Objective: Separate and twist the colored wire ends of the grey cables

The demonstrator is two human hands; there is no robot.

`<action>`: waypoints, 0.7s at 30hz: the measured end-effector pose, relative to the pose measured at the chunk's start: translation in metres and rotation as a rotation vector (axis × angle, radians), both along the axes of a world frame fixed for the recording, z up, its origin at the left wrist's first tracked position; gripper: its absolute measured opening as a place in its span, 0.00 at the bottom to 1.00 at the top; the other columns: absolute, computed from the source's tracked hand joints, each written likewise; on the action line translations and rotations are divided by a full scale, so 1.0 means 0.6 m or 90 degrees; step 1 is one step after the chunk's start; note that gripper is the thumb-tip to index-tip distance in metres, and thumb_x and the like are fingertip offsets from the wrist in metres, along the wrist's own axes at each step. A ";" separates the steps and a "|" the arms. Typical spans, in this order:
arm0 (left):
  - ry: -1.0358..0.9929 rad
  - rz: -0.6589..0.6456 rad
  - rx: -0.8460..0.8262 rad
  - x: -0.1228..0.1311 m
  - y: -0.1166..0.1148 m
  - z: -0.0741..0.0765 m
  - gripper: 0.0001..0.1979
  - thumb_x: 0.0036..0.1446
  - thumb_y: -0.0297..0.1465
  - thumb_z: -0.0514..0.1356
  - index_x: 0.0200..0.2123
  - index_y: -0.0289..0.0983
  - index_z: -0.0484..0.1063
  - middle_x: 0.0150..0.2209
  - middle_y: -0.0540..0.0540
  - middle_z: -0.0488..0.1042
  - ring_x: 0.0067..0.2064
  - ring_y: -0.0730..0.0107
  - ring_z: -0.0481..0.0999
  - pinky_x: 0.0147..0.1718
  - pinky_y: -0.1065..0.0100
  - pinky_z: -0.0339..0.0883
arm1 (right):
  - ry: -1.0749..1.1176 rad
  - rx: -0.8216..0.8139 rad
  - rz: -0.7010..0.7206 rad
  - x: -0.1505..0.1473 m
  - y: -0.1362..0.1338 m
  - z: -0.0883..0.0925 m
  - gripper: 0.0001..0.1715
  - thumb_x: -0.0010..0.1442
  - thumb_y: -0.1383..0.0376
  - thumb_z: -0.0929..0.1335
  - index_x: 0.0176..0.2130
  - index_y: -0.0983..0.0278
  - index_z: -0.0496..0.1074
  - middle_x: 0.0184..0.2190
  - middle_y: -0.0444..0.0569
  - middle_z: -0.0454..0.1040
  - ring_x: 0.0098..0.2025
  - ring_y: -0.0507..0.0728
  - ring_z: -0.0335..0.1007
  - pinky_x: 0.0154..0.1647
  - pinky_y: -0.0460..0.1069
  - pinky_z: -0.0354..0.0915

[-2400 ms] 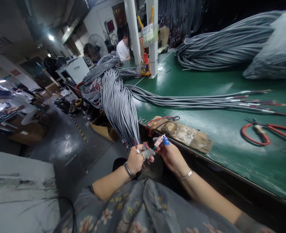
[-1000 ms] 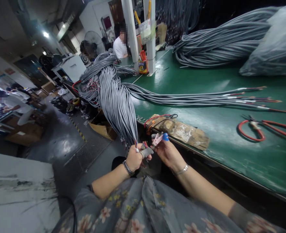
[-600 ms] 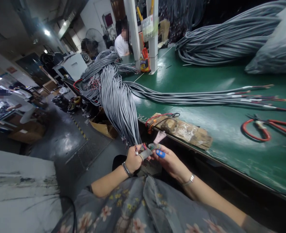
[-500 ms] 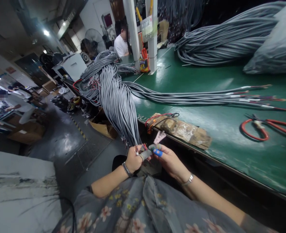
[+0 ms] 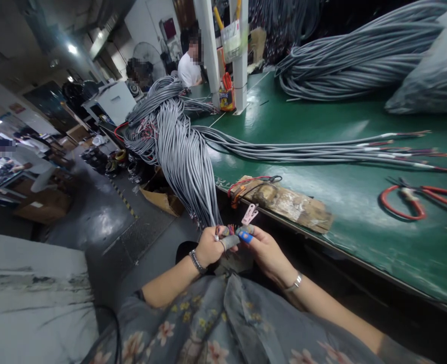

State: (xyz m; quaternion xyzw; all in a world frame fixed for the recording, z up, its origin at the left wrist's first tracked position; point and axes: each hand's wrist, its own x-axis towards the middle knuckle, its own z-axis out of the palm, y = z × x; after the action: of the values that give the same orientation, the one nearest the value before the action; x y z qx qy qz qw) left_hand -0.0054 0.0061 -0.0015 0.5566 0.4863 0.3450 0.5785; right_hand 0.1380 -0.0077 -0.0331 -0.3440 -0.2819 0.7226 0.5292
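My left hand (image 5: 210, 246), its thumb wrapped in grey tape, is closed on the end of a grey cable. Thin coloured wires (image 5: 231, 229) fan out at its fingertips. Close beside it, my right hand (image 5: 265, 251) pinches at the same wires; blue tape covers its thumb. A pink clothespin (image 5: 249, 214) stands up just behind the right fingertips, and I cannot tell what it is clipped to. The large bundle of grey cables (image 5: 187, 156) hangs over the table edge down to my left hand. Fingers hide most of the gripped wire ends.
On the green table (image 5: 321, 187) lie a worn wooden block (image 5: 287, 205), red-handled pliers (image 5: 407, 199) and a row of cables with stripped ends (image 5: 306, 151). A thick cable coil (image 5: 359, 55) and a plastic bag (image 5: 431, 76) sit behind. Co-workers sit farther off.
Both hands stay together in nearly the same place. The coloured wires now show more upright between the fingertips, and the clothespin has tilted slightly more upright. The view has shifted a little.
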 end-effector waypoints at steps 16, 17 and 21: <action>-0.126 0.094 -0.049 0.009 0.006 -0.004 0.21 0.38 0.47 0.70 0.18 0.35 0.69 0.14 0.50 0.69 0.17 0.76 0.65 0.20 0.72 0.60 | 0.090 -0.023 -0.062 0.012 0.015 -0.023 0.24 0.45 0.43 0.74 0.25 0.60 0.75 0.20 0.42 0.69 0.24 0.52 0.62 0.28 0.48 0.65; -0.137 0.093 -0.062 0.011 0.008 -0.001 0.22 0.36 0.47 0.70 0.18 0.35 0.69 0.14 0.50 0.69 0.16 0.76 0.65 0.19 0.72 0.60 | 0.092 -0.029 -0.055 0.014 0.022 -0.025 0.25 0.46 0.42 0.73 0.27 0.60 0.75 0.21 0.43 0.69 0.23 0.52 0.63 0.28 0.48 0.65; -0.141 0.054 -0.088 0.018 0.014 0.004 0.22 0.34 0.46 0.71 0.18 0.34 0.69 0.14 0.49 0.69 0.16 0.76 0.65 0.18 0.72 0.58 | 0.006 0.021 -0.042 0.020 0.048 -0.016 0.28 0.45 0.40 0.73 0.30 0.61 0.76 0.21 0.43 0.69 0.22 0.52 0.60 0.25 0.48 0.63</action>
State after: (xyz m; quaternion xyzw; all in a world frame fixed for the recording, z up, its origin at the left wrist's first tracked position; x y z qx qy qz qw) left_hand 0.0054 0.0147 0.0010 0.4527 0.4650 0.3942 0.6507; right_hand 0.1499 0.0211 -0.0429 -0.3406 -0.2797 0.7017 0.5598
